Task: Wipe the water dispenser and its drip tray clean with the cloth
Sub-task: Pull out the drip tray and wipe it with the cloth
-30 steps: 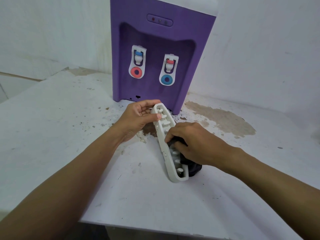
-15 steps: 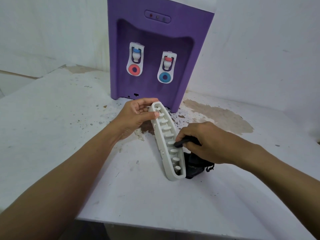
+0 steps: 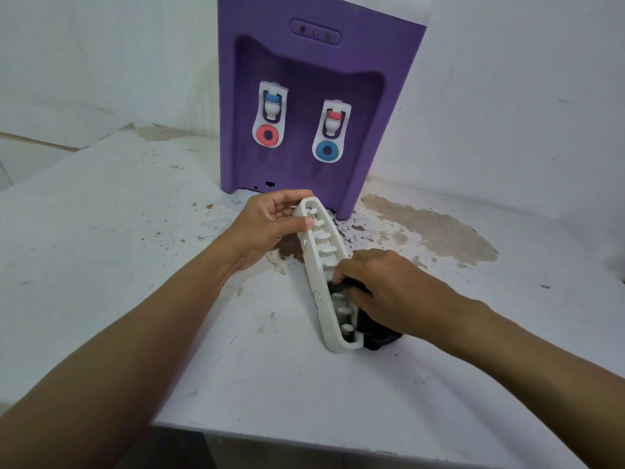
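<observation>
Drip tray [image 3: 318,301] is off the unit, centre frame, tipped up on its long edge on the white table [image 3: 101,258]; open side with the row of white pegs faces right; far end points at the dispenser base, near end rests on the table at lower centre.

Left hand [image 3: 267,225] grips the tray's far end just below the dispenser; thumb hooked over the rim onto the peg side, fingers curled round the top of the end.

Right hand [image 3: 382,289] is right of centre, fingers curled, pinching a fold of the black cloth [image 3: 377,338] and pressing it in among the pegs about mid-length of the tray; rest of the cloth is bunched under the palm, against the tray's near end and touching the table.

Purple water dispenser [image 3: 304,79] stands upright at top centre, back against the white wall [image 3: 507,113]; left tap [image 3: 271,106] has a blue cap over a red ring; right tap [image 3: 334,125] has a red cap over a blue ring; oval indicator panel [image 3: 315,32] above them.

Brown stain [image 3: 436,231] on the table right of the dispenser base; dark specks and flaked paint scattered round the tray's far end.
</observation>
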